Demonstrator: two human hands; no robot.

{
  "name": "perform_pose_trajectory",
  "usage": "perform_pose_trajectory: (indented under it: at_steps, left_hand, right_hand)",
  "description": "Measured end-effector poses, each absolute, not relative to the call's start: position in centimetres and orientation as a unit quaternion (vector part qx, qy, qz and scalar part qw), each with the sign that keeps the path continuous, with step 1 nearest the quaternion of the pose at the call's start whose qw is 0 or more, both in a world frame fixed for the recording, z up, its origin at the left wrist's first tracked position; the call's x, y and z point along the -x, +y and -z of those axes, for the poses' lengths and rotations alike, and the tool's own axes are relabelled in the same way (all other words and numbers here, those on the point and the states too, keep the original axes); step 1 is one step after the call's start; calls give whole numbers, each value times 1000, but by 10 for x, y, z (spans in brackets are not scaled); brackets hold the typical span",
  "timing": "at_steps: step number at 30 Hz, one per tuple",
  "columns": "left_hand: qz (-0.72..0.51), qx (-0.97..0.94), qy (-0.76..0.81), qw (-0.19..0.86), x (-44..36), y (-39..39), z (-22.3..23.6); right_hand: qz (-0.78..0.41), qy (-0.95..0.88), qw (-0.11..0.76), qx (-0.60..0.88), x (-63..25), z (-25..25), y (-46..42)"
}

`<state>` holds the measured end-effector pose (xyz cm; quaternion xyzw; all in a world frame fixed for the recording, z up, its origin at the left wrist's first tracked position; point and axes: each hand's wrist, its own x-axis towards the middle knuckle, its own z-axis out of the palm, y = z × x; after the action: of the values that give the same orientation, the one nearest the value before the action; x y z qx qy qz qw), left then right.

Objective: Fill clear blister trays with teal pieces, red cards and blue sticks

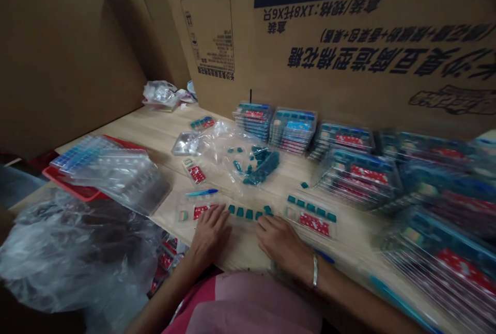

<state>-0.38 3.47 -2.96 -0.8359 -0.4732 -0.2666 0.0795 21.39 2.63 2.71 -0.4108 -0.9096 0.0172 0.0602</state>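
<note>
While the left hand (211, 229) and right hand (277, 237) flank green blocks (249, 214), grips indeterminable, the carton (333, 86) beyond reads, inverted, "1X8托X6只".

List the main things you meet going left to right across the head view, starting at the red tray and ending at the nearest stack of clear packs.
Red tray → left hand → row of teal pieces → right hand → red-and-white card → nearest stack of clear packs.

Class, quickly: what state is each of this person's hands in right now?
Left hand: bent by the red card; holding cannot be told.
Right hand: curled by the teal pieces; holding cannot be told.
</note>
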Motion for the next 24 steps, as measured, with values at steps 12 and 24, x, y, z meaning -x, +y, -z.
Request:
perform_pose_trajectory:
  at_steps: [12, 24]
  left_hand:
    - [369, 857, -360, 21, 10, 17, 1]
    - [425, 548, -711, -118, 98, 74, 8]
  right_hand:
    - [-62, -884, 320, 335, -248, -26, 24]
    - [-312, -762, 282, 492, -111, 3, 124]
